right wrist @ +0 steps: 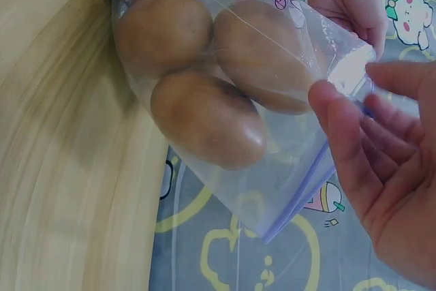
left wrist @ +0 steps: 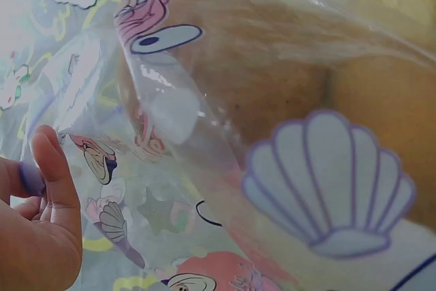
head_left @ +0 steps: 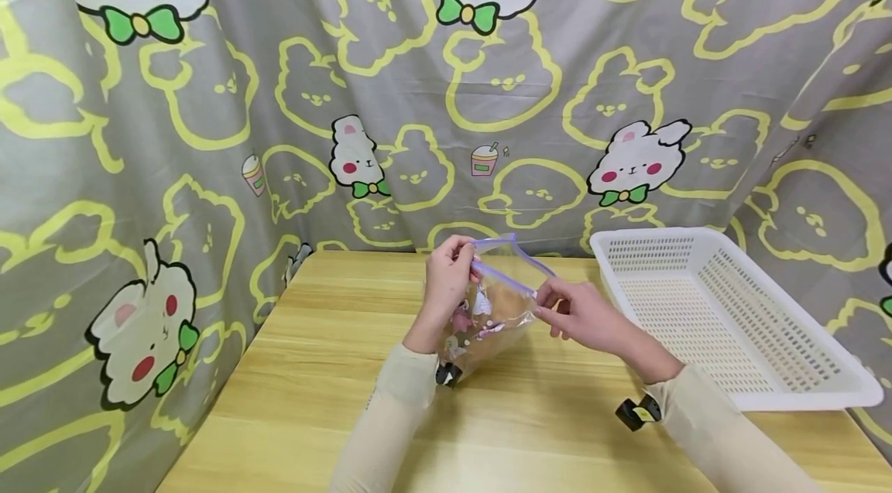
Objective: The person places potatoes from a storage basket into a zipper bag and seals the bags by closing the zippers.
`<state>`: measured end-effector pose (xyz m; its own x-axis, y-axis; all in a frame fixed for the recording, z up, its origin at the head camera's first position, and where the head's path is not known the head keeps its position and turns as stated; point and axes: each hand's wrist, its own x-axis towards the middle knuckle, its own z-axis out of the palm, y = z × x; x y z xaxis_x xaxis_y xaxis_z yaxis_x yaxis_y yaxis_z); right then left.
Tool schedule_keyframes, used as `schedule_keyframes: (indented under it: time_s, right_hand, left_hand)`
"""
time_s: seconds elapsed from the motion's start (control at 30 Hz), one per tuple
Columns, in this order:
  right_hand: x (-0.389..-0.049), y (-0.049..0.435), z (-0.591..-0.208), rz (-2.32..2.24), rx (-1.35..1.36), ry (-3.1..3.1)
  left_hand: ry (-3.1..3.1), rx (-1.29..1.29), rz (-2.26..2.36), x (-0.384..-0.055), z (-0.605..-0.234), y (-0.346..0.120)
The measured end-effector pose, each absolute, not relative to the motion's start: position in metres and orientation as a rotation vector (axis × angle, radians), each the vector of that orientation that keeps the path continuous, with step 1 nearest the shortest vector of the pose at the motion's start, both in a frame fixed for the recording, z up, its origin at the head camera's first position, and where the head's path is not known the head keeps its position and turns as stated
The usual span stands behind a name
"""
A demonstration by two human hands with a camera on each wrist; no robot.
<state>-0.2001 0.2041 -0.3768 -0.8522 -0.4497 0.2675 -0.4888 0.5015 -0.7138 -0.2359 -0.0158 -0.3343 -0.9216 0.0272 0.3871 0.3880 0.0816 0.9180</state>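
A clear zip bag (head_left: pixel 481 334) printed with shells and cartoon figures stands on the table, its purple zip strip (head_left: pixel 503 278) at the top with the mouth parted. Inside it are several smooth, brown, oval items (right wrist: pixel 208 120) that look like potatoes. My left hand (head_left: pixel 448 276) pinches the left end of the bag's mouth between thumb and fingers. At the right end of the strip, my right hand (head_left: pixel 581 315) pinches the bag's edge. In the left wrist view, the bag's printed film covers much of the picture.
A white perforated plastic basket (head_left: pixel 801 400) stands on the right of the wooden table (head_left: pixel 334 369). Behind the table and along its left side hangs a grey curtain (head_left: pixel 390 98) with rabbit prints.
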Motion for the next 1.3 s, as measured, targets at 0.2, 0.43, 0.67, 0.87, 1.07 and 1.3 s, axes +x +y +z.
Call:
schedule_keyframes:
  time_s: [0.2, 0.43, 0.67, 0.87, 1.07, 1.3]
  right_hand:
    - [-0.206, 0.203, -0.381, 1.258, 0.733, -2.712]
    - [-0.214, 0.202, -0.385, 1.238, 0.675, -2.64]
    - [-0.217, 0.2, -0.385, 1.178, 0.617, -2.572]
    - [-0.219, 0.208, -0.377, 1.044, 0.548, -2.465]
    - [-0.221, 0.215, -0.37, 0.996, 0.51, -2.341]
    - [-0.224, 0.215, -0.366, 1.056, 0.471, -2.192]
  left_hand:
    - [-2.107, -0.427, -1.934, -0.236, -0.334, -0.018]
    - [-2.109, -0.43, -1.921, -0.235, -0.332, -0.018]
    - [-2.092, -0.418, -1.956, -0.235, -0.329, -0.018]
    - [-2.083, -0.408, -1.904, -0.244, -0.333, -0.023]
    - [-2.151, -0.382, -1.708, -0.262, -0.348, -0.032]
    - [-2.224, -0.445, -1.361, -0.261, -0.348, -0.039]
